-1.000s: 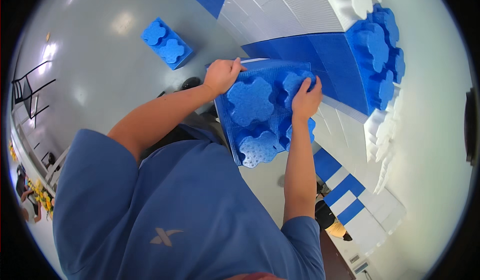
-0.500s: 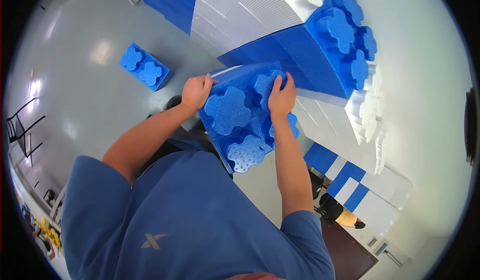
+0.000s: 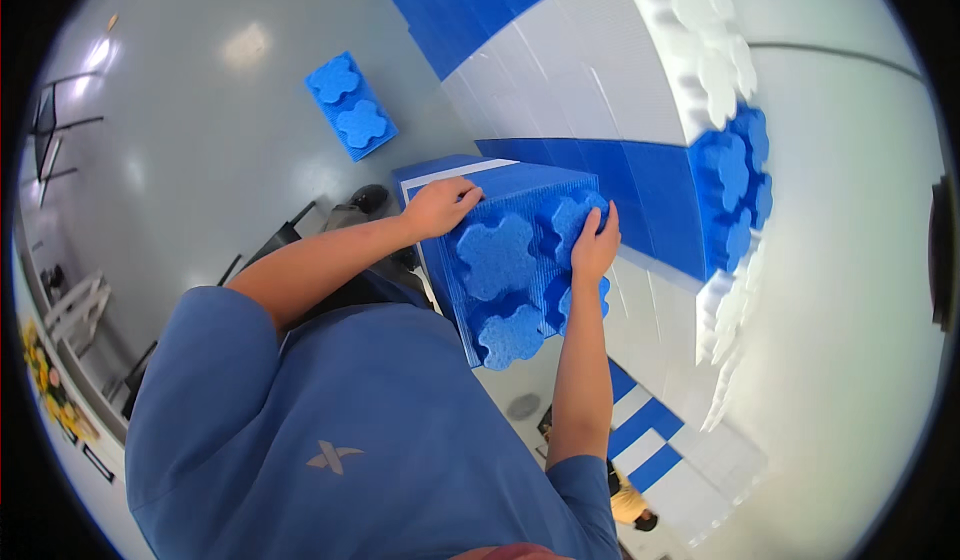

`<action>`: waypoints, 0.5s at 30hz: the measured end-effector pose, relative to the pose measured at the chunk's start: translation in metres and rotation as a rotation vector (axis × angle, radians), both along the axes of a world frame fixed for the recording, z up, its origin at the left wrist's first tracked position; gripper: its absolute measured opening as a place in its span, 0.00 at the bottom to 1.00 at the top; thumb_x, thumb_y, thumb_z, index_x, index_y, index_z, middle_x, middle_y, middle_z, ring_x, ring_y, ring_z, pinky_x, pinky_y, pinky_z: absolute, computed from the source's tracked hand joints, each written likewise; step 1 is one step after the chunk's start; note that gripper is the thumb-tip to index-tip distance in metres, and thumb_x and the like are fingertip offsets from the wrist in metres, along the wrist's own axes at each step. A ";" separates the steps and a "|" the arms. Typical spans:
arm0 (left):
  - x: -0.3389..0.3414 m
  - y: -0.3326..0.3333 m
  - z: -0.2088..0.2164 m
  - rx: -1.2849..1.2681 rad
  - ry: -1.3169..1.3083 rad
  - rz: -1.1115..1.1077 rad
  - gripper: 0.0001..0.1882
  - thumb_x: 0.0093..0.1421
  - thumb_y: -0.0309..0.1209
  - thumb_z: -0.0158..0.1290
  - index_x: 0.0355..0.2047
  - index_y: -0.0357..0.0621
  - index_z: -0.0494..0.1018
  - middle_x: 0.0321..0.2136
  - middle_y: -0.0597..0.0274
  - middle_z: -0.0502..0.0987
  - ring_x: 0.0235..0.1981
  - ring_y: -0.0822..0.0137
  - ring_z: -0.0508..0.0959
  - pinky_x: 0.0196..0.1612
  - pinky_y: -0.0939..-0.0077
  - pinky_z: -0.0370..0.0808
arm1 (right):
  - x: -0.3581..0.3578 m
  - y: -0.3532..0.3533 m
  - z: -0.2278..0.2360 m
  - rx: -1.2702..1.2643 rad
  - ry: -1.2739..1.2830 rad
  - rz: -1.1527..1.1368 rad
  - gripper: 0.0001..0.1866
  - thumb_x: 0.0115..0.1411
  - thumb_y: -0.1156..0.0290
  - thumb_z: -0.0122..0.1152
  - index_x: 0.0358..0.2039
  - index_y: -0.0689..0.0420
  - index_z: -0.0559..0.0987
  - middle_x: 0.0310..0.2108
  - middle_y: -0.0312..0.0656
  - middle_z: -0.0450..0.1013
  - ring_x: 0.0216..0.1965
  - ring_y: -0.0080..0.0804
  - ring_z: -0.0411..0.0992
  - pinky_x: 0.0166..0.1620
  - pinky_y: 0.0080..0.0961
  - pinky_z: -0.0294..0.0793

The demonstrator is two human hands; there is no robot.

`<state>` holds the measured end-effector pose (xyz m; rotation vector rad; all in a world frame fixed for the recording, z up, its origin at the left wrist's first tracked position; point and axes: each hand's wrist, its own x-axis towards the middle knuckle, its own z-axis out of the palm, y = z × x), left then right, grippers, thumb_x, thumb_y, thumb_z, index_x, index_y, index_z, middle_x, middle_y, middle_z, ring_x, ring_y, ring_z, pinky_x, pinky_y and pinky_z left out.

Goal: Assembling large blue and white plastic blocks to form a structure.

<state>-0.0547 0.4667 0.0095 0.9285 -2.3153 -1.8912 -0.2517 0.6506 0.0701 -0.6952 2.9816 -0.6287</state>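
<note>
A large blue building block point(image 3: 520, 245) with flower-shaped studs is right in front of my chest, tilted so its studded face turns up toward me. My left hand point(image 3: 445, 208) grips its far-left edge, fingers curled over the rim. On the right, my right hand point(image 3: 596, 245) presses round a stud, its fingers hooked over the far-right corner. A white stripe runs along the block's far side. What supports the block from below is hidden.
Close on the right rises a tall wall of blue and white blocks point(image 3: 570, 90) with studs on top. A smaller blue block point(image 3: 350, 105) lies on the grey floor ahead to the left. Black chairs point(image 3: 60, 130) stand far left. A person in yellow point(image 3: 630, 505) is at the lower right.
My view has swung, so the wall and floor block sit differently in the picture. Both hands keep their hold on the blue block, and more of its far side shows.
</note>
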 end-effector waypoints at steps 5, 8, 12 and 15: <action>0.028 -0.028 -0.051 0.410 -0.005 -0.021 0.26 0.67 0.50 0.38 0.48 0.44 0.75 0.48 0.53 0.75 0.52 0.60 0.72 0.58 0.70 0.63 | 0.012 -0.030 0.002 0.013 -0.019 0.137 0.27 0.64 0.58 0.47 0.56 0.65 0.67 0.53 0.58 0.67 0.54 0.54 0.63 0.57 0.40 0.61; 0.032 -0.040 -0.053 0.432 -0.046 -0.091 0.27 0.67 0.52 0.37 0.52 0.46 0.73 0.52 0.53 0.72 0.55 0.59 0.69 0.60 0.70 0.60 | 0.018 -0.048 0.000 0.046 -0.019 0.122 0.27 0.64 0.58 0.46 0.57 0.66 0.66 0.54 0.58 0.67 0.55 0.54 0.63 0.58 0.40 0.60; 0.041 -0.047 -0.071 0.233 -0.029 -0.198 0.27 0.64 0.52 0.41 0.50 0.45 0.74 0.49 0.52 0.74 0.52 0.55 0.72 0.57 0.66 0.65 | 0.014 -0.048 0.000 0.070 -0.044 0.076 0.28 0.64 0.58 0.46 0.58 0.65 0.65 0.55 0.58 0.65 0.57 0.54 0.61 0.60 0.39 0.58; 0.056 -0.062 -0.104 0.120 -0.122 -0.215 0.25 0.61 0.50 0.45 0.47 0.44 0.75 0.46 0.51 0.77 0.48 0.52 0.75 0.52 0.63 0.70 | 0.015 -0.044 0.006 0.103 -0.031 0.081 0.28 0.64 0.57 0.46 0.58 0.65 0.65 0.56 0.59 0.65 0.57 0.55 0.61 0.60 0.40 0.57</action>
